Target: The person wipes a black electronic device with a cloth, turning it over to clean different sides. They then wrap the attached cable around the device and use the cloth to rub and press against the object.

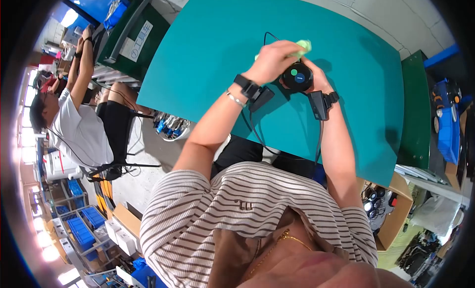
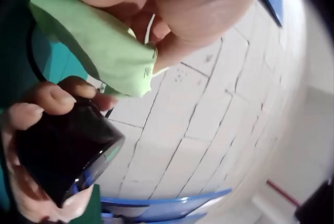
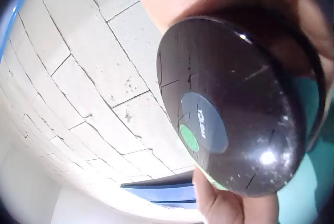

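Observation:
My left hand (image 1: 271,61) grips a light green cloth (image 2: 104,46), which pokes out past the fingers in the head view. Just beside it, my right hand (image 1: 319,79) holds a glossy black round device (image 1: 299,80) with its flat end turned up toward my head. That end carries a blue oval label (image 3: 205,122) and a small green sticker (image 3: 189,138). In the left wrist view the cloth hangs right at the device's far end, close to the right fingertips (image 2: 61,94). The device's far end is hidden in the head view.
Both hands are over a green-topped table (image 1: 208,55). A thin black cable (image 1: 267,35) loops behind the left hand. At the right stands an open cardboard box (image 1: 396,213) of parts; a white bucket (image 1: 170,129) of parts is at the left. Another person (image 1: 79,119) sits further left.

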Tool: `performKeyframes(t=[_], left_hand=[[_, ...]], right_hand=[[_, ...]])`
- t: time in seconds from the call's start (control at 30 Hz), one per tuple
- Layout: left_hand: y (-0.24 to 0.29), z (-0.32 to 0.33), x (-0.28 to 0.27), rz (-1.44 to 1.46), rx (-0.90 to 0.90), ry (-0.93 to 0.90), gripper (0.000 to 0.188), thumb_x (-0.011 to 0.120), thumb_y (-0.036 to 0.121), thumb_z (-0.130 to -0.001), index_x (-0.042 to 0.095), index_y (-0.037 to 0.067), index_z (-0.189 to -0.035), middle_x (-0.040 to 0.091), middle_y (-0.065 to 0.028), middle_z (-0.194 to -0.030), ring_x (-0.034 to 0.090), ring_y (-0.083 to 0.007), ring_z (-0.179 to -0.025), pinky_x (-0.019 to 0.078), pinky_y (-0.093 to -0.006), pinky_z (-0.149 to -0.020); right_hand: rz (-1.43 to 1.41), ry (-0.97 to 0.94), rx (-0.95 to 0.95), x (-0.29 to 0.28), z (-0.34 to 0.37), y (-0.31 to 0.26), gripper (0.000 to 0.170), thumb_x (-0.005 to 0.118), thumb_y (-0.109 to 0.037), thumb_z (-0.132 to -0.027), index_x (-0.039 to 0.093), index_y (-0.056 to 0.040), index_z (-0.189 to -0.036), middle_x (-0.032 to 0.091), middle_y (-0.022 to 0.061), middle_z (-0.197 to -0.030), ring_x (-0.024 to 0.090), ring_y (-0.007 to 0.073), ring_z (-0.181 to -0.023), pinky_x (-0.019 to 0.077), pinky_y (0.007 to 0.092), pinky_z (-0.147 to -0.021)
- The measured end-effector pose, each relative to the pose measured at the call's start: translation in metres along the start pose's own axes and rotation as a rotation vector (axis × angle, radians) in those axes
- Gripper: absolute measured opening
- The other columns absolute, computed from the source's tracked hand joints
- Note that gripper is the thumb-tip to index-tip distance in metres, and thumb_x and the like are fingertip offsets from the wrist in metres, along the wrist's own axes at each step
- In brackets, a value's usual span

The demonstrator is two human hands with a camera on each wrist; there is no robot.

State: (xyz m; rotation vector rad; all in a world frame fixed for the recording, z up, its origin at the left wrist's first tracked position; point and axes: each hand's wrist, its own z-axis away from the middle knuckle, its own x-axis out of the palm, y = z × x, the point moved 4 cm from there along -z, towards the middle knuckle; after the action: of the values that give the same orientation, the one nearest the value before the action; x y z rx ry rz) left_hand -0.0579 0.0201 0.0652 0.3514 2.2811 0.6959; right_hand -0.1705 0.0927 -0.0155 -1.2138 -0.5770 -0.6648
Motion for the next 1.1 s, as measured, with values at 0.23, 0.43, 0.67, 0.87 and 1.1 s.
performKeyframes(t=[0.23,0.43,0.67,0.87,1.1], left_hand=[[-0.006,-0.013,0.000,-0.431,0.032,-0.426,0.024,0.056,0.014,-0.087,0.066,0.010,-0.109,0.065,-0.0088,-0.099,0.065,-0.0291,-0.088,0.0541,-0.0404,-0.075],[-0.023,-0.014,-0.020,-0.448,-0.080,-0.543,0.027,0.053,0.028,-0.092,0.066,0.013,-0.110,0.065,-0.0075,-0.104,0.064,-0.0300,-0.089,0.0526,-0.0410,-0.076],[-0.089,0.003,-0.047,-0.180,-0.274,-0.340,0.028,0.057,0.034,-0.091,0.067,0.014,-0.108,0.066,-0.0089,-0.101,0.063,-0.0273,-0.092,0.0508,-0.0380,-0.078],[-0.107,0.025,-0.041,0.440,-0.626,-0.251,0.035,0.057,0.033,-0.095,0.063,0.003,-0.113,0.066,-0.0054,-0.093,0.062,-0.0114,-0.082,0.0512,-0.0290,-0.073],[-0.080,0.028,-0.007,1.014,-0.836,0.065,0.032,0.058,0.026,-0.095,0.061,0.000,-0.112,0.066,-0.0039,-0.099,0.064,-0.0118,-0.086,0.0534,-0.0279,-0.072]], right_hand=[[0.060,-0.041,0.058,-0.006,-0.001,0.004,0.044,0.038,-0.036,-0.100,0.055,0.0026,-0.112,0.064,0.0189,-0.099,0.067,0.0325,-0.085,0.0587,0.0441,-0.071],[0.167,-0.244,0.055,0.012,0.002,-0.002,0.051,0.035,-0.043,-0.100,0.057,0.0034,-0.104,0.064,0.0186,-0.095,0.066,0.0302,-0.079,0.0552,0.0393,-0.067],[-0.072,-0.395,-0.077,0.006,0.005,-0.013,0.050,0.031,-0.043,-0.101,0.058,-0.0008,-0.101,0.058,0.0162,-0.101,0.060,0.0337,-0.084,0.0513,0.0427,-0.073],[-0.373,-0.455,-0.223,-0.007,0.006,-0.027,0.042,0.039,-0.040,-0.099,0.057,-0.0028,-0.107,0.056,0.0161,-0.107,0.055,0.0368,-0.093,0.0506,0.0464,-0.080],[-0.684,-0.169,-0.448,-0.020,0.006,-0.040,0.039,0.047,-0.038,-0.097,0.057,-0.0029,-0.112,0.056,0.0194,-0.111,0.052,0.0386,-0.104,0.0452,0.0506,-0.093]])
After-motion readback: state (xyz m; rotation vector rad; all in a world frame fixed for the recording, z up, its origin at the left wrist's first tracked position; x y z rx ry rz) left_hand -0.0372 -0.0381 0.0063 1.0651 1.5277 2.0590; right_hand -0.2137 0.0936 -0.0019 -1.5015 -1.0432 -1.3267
